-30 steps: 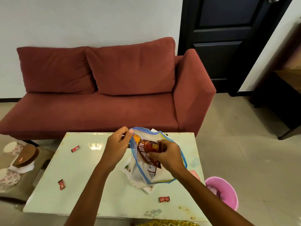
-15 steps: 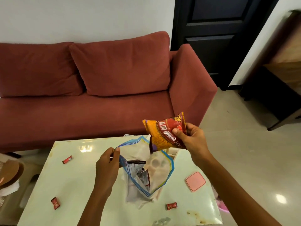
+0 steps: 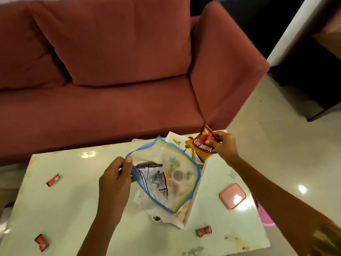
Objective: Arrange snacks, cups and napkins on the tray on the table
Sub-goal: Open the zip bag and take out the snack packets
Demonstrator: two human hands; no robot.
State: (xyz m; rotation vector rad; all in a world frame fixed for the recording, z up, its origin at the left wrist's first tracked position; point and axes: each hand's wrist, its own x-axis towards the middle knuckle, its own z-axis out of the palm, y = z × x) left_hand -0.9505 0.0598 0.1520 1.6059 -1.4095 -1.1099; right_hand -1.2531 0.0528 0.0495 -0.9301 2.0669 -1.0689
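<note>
At 1 o'clock over the tray (image 3: 191, 206), the right hand (image 3: 224, 145) pinches a snack packet (image 3: 201, 146): light, crinkly, slippery; hold by a seam. The left hand (image 3: 115, 179) grips the rim of the zip bag (image 3: 177, 174), holding more packets. Glossy surface (image 3: 77, 193) carries wrapped candies (image 3: 53, 180); a red sofa (image 3: 110, 71) stands at 12 o'clock.

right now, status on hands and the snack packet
Left hand pinching zip bag rim open. Right hand gripping snack packet above tray far end. Nothing blocking.

The zip bag (image 3: 166, 174) hides most of the tray (image 3: 193, 196); its inner packets (image 3: 155, 180) are unreadable.
</note>
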